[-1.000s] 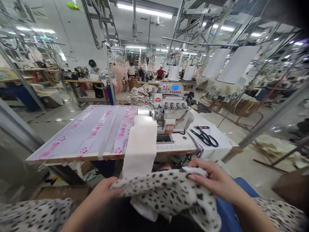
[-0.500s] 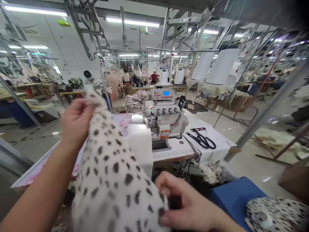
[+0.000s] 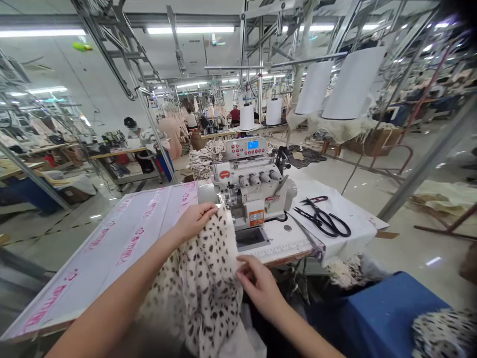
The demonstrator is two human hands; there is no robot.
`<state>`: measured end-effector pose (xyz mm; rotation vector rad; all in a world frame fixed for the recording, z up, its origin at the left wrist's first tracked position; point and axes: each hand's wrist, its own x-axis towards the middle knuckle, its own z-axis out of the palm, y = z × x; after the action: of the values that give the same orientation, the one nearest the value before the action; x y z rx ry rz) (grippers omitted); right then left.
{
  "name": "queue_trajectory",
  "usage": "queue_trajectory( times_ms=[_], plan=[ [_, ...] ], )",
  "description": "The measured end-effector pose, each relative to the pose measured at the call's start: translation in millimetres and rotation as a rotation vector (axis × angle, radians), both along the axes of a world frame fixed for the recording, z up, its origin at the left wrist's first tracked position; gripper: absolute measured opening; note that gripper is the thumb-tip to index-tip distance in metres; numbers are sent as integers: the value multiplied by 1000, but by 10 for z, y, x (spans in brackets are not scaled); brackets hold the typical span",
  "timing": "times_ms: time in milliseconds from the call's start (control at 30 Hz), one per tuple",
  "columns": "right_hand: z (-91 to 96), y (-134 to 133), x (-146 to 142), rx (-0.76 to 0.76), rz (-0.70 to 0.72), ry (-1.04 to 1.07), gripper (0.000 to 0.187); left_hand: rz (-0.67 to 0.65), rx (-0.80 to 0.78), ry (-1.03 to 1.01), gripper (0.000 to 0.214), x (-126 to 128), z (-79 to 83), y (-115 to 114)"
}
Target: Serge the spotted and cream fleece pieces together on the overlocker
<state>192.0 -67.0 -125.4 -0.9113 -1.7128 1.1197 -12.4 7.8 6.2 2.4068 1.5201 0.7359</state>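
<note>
Pink repeated lettering (image 3: 128,246) on the table's plastic cover (image 3: 93,248), too warped to read

Head-worn view, forward and down (onto spotted fabric (image 3: 197,283))

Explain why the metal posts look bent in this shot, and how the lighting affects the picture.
In the head view, the wide lens makes the steel upright lean and stretches things toward the edges; the long ceiling lights brighten the room evenly and leave glare on the polished floor; the top right corner falls dark.
</note>
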Motion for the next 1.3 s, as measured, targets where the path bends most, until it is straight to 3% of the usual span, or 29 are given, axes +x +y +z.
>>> queue_trajectory(
  times_ms=[67, 200, 233, 367, 400, 600, 733, 900, 1167, 1300],
  plan=[
    [96, 140, -117, -10, -2, 15, 33, 21, 18, -65, 26, 33, 24, -10],
    [94, 270, -252, -79, 119, -68, 2, 100, 3, -134, 24, 84, -62, 60],
    [88, 289, -242, -54, 106, -103, 7, 118, -8, -120, 24, 90, -91, 91],
    [109, 362, -132, 267, -133, -206, 10, 178, -25, -45, 22, 110, -140, 179],
    [112, 363, -120, 300, -137, -208, 9, 189, -32, -26, 22, 115, -134, 180],
    [-24, 87, -271, -9, 265, -65, 20, 120, -146, 44, 23, 119, -82, 40],
    [-121, -36, -345, -133, 277, 13, 27, 124, -171, 69, 20, 130, -71, -3],
    [-120, 12, -355, -208, 297, 73, 35, 164, -231, -11, 21, 126, -87, 59],
    [-133, 22, -387, -259, 292, 60, 42, 210, -253, -16, 24, 128, -106, 93],
    [-110, 45, -340, -208, 293, -31, 39, 233, -240, 4, 21, 180, -72, 79]
  ],
)
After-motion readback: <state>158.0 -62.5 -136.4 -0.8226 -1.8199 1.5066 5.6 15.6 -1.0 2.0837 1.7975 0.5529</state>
